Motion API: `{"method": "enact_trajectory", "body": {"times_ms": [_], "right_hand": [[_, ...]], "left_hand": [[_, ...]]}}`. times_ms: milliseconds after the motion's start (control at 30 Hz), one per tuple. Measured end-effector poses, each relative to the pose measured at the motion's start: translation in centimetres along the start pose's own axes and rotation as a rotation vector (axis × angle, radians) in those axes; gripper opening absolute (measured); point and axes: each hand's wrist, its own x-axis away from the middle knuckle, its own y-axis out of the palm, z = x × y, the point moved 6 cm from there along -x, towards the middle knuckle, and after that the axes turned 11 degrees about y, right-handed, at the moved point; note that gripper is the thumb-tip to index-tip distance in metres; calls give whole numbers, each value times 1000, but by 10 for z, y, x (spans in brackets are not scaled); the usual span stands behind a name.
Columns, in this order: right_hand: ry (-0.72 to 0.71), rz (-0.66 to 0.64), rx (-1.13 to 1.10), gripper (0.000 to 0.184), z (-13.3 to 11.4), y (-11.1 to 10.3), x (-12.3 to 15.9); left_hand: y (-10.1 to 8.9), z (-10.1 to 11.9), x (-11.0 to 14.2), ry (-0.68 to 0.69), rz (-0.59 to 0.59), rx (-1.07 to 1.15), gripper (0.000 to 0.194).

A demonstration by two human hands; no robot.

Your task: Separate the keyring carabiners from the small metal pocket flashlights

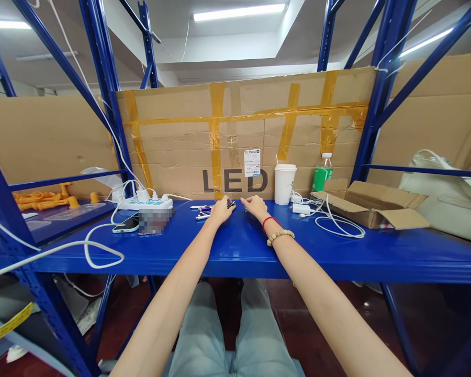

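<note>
My left hand is closed around a dark pen, whose end pokes out to the right past the fingers. Just left of that hand, several pens lie side by side on the blue shelf top. Facing it a short way to the right is my right hand, with a red cord and a beaded bracelet on the wrist. Its thumb and fingers are pinched low over the shelf. Whatever small thing they may hold is too small to name.
On the left are a white power strip, a phone and loose cables. A white cup, a green-labelled bottle, a charger with its cable and an opened carton stand right. Cardboard walls the back.
</note>
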Motion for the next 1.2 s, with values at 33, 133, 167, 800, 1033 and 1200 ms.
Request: {"method": "enact_trajectory", "body": {"times_ms": [33,133,167,800,1033,1200], "right_hand": [[-50,-38,-59,33,-5,3,1],[-200,-160,-293,33,-20,12,4],[-229,-179,-350,31,-23,12,5],[-191,-211,-575,20,-26,10,9],[-134,-216,-514,28,-24,5,8],[-60,-142,-414,26,-11,2,1]], "left_hand": [[1,0,0,-1,-4,-9,20],[1,0,-1,-1,3,-16,21],[0,0,-1,3,11,-12,21],[2,-1,-8,39,10,192,24],[7,8,-7,105,-37,368,30],[8,7,-6,76,-41,376,30]]}}
